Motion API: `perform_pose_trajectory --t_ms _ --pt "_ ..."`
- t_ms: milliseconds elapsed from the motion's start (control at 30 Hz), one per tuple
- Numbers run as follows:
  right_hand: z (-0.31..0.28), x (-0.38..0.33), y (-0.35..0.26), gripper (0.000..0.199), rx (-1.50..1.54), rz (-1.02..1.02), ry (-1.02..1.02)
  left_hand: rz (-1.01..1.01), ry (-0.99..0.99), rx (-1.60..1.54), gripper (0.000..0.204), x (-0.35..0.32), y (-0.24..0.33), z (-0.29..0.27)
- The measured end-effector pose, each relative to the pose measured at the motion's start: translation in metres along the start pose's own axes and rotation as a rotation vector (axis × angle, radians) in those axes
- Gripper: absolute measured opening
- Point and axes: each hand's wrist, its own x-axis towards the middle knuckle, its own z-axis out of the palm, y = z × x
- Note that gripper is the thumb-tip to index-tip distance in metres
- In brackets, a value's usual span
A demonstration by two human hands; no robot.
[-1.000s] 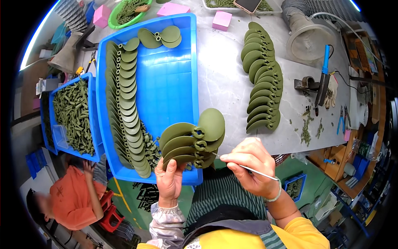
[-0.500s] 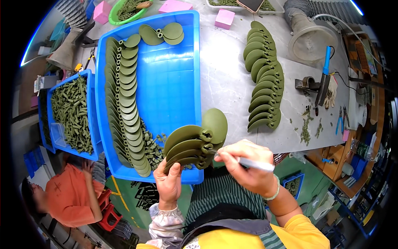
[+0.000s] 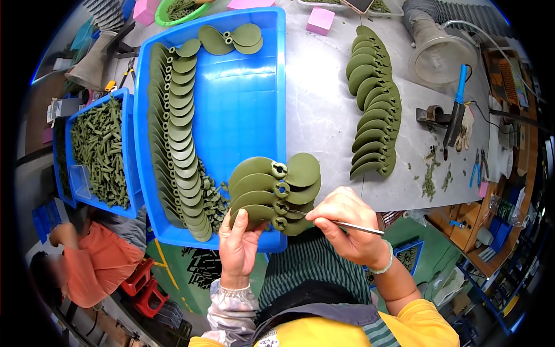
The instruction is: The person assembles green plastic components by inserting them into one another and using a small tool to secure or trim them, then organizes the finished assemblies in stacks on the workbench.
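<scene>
Trimming step in hand, by the look of it: left hand (image 3: pixel 240 246) closed round the lower blades of a fanned stack of olive-green propellers (image 3: pixel 272 191), fingers curled over the nearest blade, thumb behind. Stack held just above the near rim of the big blue tray (image 3: pixel 243 110), hubs lined up in a column toward the right hand (image 3: pixel 347 225). Right hand pinched shut on a thin metal pick (image 3: pixel 341 222), tip touching or nearly touching one of the lower hubs — exact contact too small to tell. Inside the tray, a long overlapping row of more propellers (image 3: pixel 176 133) along the left wall, a couple loose at the far end, small green offcuts beside the row. On the grey table (image 3: pixel 318 110) to the right, well apart from the hands, a curved row of finished-looking propellers (image 3: pixel 373 104). Smaller blue bin of green sticks (image 3: pixel 98 153) off to the left; a person in an orange shirt (image 3: pixel 87 266) below it. Next move likely calls for a steady stack and a fine, controlled scrape at the hub bore — small tip, small target, little room for a slip onto the blade.
</scene>
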Motion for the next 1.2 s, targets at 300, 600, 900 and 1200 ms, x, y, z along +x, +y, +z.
perform_pose_trajectory --t_ms 300,600,900,1200 --pt "0.014 0.003 -0.009 0.016 -0.240 -0.101 -0.088 0.095 -0.012 0.098 0.032 -0.007 0.000 0.001" --pt "0.038 -0.022 -0.008 0.008 0.498 0.448 0.271 0.130 0.013 0.071 0.033 -0.011 -0.006 0.003" --pt "0.024 -0.031 -0.003 0.003 0.215 0.265 0.217 -0.007 0.029 -0.089 0.037 -0.007 -0.008 -0.002" --pt "0.018 -0.017 -0.012 0.013 0.032 0.001 -0.008 -0.010 0.042 -0.142 0.034 -0.009 -0.006 0.000"
